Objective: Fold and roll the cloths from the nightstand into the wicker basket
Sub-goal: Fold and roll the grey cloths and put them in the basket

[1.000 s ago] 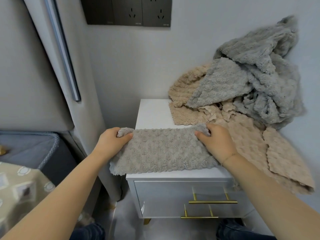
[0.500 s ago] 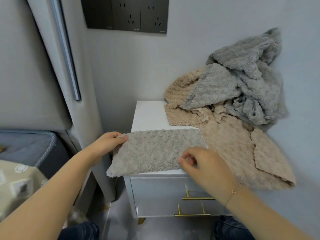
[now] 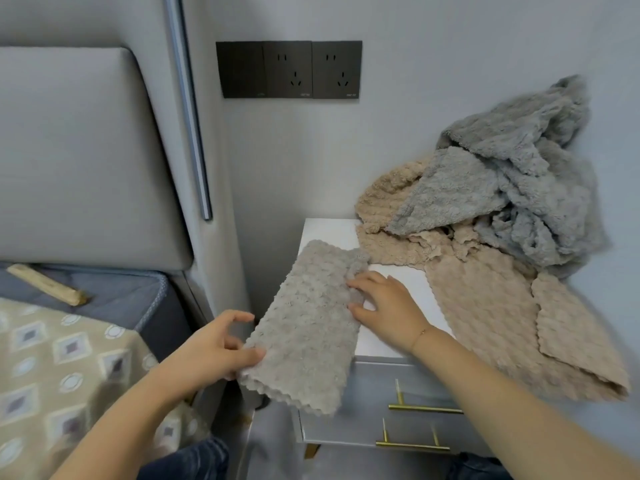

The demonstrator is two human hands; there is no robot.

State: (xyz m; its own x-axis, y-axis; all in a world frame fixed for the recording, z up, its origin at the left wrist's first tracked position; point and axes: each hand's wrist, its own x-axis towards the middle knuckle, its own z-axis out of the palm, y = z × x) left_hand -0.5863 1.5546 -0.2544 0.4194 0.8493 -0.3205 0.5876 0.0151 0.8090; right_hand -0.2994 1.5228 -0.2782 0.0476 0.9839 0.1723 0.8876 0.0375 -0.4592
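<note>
**Folded cloth held across the nightstand's front left corner**

We see the left hand (image 3: 211, 351) pinching the near lower corner of the folded taupe bubble-textured cloth (image 3: 311, 323), thumb on top, remaining fingers (image 3: 239, 318) loosely curled above it. The right hand (image 3: 388, 306) rests its spread, nearly straight fingers (image 3: 360, 284) on the cloth's far right edge, holding nothing. The cloth lies tilted, its far end on the white nightstand (image 3: 398, 282), its near end overhanging. Beyond the right fingers, a heap of beige and grey fluffy cloths (image 3: 485, 216) rests against the wall.
</note>
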